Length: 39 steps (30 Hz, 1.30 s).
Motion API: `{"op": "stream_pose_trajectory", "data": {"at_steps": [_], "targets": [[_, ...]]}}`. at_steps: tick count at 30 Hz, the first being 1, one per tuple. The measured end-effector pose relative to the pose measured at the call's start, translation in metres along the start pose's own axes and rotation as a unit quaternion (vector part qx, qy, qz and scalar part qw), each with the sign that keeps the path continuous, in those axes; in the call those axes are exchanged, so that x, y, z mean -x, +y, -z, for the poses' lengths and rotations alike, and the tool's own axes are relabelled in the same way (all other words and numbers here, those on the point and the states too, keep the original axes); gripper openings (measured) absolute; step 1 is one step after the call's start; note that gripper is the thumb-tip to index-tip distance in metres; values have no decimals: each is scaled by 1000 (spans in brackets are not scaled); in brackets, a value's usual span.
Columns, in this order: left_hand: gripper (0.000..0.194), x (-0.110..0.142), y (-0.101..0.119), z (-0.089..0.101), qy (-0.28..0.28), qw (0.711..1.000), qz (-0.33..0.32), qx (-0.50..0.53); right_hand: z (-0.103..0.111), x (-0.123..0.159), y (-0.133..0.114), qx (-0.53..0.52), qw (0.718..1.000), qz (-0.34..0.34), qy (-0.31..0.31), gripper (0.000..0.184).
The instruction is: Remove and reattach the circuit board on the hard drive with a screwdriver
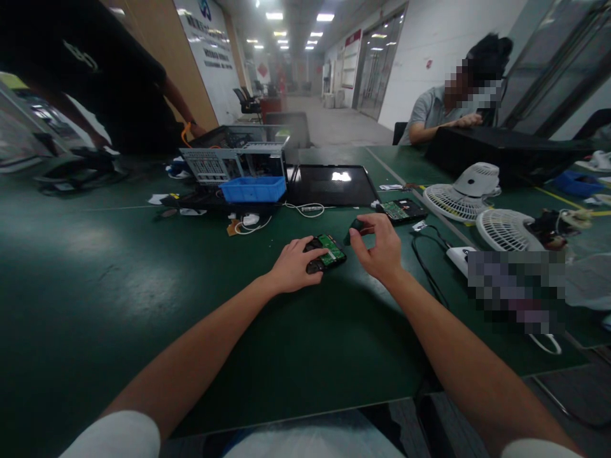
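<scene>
A hard drive (333,249) with a green circuit board facing up lies on the green table, in front of me. My left hand (298,264) grips it from the left, its fingers spread over the black casing and onto the board. To the right of the drive, my right hand (379,245) pinches a short dark green tool (354,230), shaped like a stubby screwdriver. It is held just off the drive's right end. Its tip is too small to make out. A second hard drive (403,210) rests farther back on the right.
An open computer case (210,166) stands at the back left, with a blue bin (254,189) before it. A black panel (334,184) lies beside them. White fans (508,229), a cable (424,267) and a power strip (459,257) lie rightward. Two other people are across the table.
</scene>
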<state>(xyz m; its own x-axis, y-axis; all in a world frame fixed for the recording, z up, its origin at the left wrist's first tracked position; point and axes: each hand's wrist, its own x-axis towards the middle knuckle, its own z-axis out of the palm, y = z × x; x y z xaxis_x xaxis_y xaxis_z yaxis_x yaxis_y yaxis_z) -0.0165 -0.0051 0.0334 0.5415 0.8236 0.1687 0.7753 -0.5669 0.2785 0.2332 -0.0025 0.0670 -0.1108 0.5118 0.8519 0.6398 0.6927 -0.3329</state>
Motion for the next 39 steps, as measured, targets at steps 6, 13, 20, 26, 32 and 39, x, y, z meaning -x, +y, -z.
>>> {"op": "stream_pose_trajectory", "data": {"at_steps": [6,13,20,26,32,39], "targets": [[67,1,2,3,-2,1000,-1,4,-3,2,0,-13,1000,-22,-1,30],[67,1,4,5,-5,1000,3,7,-2,1,0,6,1000,-4,3,31],[68,0,3,2,1,1000,1,3,-6,2,2,-29,999,-2,18,30],[68,0,2,2,-1,1000,0,-1,-5,2,4,2,999,0,37,28],[68,0,2,2,-5,1000,-1,1,-2,0,3,1,1000,12,24,26],[68,0,1,1,-2,1000,1,6,-5,2,3,-19,1000,-3,8,29]]}}
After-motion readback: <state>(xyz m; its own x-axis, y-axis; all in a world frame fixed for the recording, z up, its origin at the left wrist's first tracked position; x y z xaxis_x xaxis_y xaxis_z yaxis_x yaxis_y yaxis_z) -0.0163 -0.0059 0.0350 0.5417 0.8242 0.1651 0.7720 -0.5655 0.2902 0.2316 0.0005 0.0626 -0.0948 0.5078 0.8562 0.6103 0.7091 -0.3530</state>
